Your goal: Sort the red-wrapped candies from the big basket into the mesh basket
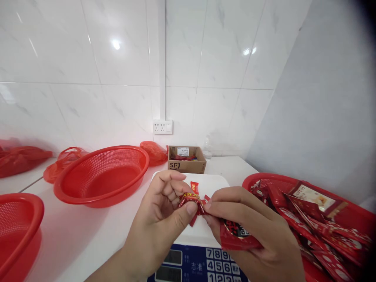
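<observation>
My left hand (160,219) pinches a small red wrapped candy (189,197) with gold lettering between thumb and fingers. My right hand (252,227) grips the twisted end of the same wrapper with thumb and forefinger. Tucked beneath its other fingers is a larger red packet (235,239) with a black round label, partly hidden. Both hands are over the white pan of a weighing scale (195,233), whose blue panel has number keys. A small red packet with gold print (194,187) shows just behind the candy, on the pan.
On the right, a red basket (249,178) holds several red snack packets. At the left stand two red basins, one farther back (101,176) and one nearer (22,231). Red plastic bags (154,152) and a cardboard box (188,167) stand near the tiled wall.
</observation>
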The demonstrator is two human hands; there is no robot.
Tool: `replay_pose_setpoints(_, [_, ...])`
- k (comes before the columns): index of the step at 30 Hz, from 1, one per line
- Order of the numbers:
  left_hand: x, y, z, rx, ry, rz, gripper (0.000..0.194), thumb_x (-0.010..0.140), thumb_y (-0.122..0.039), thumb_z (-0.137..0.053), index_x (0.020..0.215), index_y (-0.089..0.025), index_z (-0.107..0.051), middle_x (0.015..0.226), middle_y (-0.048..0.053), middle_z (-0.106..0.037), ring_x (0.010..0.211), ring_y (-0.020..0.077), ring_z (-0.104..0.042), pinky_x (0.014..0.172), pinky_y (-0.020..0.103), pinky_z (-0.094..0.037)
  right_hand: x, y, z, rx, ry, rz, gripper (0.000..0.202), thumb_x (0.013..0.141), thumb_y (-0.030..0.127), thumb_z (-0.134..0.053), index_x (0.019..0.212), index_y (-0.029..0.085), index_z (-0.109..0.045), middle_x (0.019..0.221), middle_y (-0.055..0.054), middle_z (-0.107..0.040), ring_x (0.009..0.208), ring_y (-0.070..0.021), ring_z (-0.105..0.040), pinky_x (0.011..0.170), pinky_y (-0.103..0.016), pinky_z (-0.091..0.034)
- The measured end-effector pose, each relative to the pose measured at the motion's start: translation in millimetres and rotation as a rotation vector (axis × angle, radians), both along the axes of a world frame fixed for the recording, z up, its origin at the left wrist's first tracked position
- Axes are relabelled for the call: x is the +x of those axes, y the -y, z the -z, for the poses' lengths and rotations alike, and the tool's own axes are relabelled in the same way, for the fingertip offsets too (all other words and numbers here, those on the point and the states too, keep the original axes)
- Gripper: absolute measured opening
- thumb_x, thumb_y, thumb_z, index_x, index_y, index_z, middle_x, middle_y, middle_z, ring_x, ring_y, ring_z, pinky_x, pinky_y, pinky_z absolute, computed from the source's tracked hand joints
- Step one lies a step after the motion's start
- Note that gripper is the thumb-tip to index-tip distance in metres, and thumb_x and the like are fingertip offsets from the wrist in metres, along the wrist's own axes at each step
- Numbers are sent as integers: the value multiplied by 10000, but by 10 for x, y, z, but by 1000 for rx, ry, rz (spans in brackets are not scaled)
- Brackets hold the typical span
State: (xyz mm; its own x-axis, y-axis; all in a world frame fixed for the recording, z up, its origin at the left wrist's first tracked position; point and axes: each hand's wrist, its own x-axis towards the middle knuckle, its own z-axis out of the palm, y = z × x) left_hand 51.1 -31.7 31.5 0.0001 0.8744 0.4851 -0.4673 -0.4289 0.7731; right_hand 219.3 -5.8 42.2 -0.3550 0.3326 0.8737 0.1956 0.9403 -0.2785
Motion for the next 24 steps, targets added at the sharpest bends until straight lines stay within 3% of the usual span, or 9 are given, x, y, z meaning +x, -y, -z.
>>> replay_pose_setpoints(3, [-8, -4, -13, -26, -33, 53, 324, 846, -179, -811, 1118, -285, -670, 910, -31, -680, 800, 75, -642, 742, 145, -561, 12, 4, 14, -14, 4, -6, 195, 879, 41, -663, 980, 207, -674, 924, 0, -678, 781, -85, -678, 697, -151, -559])
replay_pose_setpoints(8, [-13, -16, -8, -72, 19, 105, 222, 846, -157, -809, 997, -257, -680, 869, -43, -673, 787, 65, -646, 730, 138, -555, 29, -2, 11, -10, 34, -5, 192, 885, 64, -661, 984, 228, -671, 926, 3, -675, 781, -95, -677, 684, -170, -559])
replay_pose_setpoints(24, [-15, 10, 38, -36, -62, 81, 271, 969, -238, -666, 1211, -361, -670, 1005, -22, -688, 843, 92, -607, 748, 166, -537, 40, -17, -70, -9, 19, 29, 156, 879, 80, -660, 934, 225, -675, 863, 29, -692, 732, -65, -680, 673, -110, -556])
